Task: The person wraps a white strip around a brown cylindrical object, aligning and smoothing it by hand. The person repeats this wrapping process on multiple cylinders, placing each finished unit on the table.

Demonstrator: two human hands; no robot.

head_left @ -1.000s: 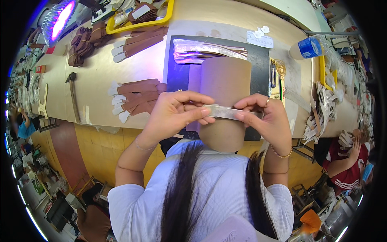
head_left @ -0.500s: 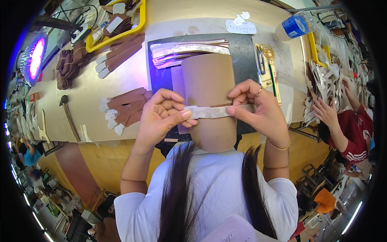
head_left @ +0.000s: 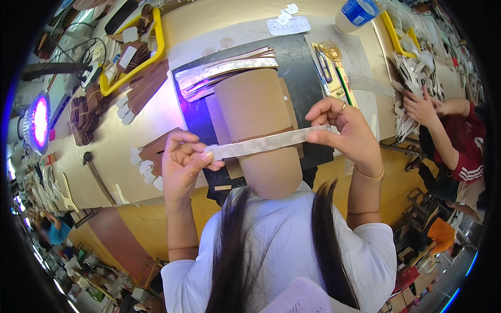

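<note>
Two hands' fingers [head_left: 201, 156] pinching strip [head_left: 266, 143] ends.

Tan cardboard piece [head_left: 258, 128]: lower end hidden behind torso; middle crossed by silver strip [head_left: 266, 142]; fingertips cover strip ends.

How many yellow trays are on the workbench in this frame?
2. One yellow tray sits at the upper left holding brown pieces; a second yellow tray is at the upper right edge, partly covered by pale cut pieces. Others may lie outside the view.
</note>
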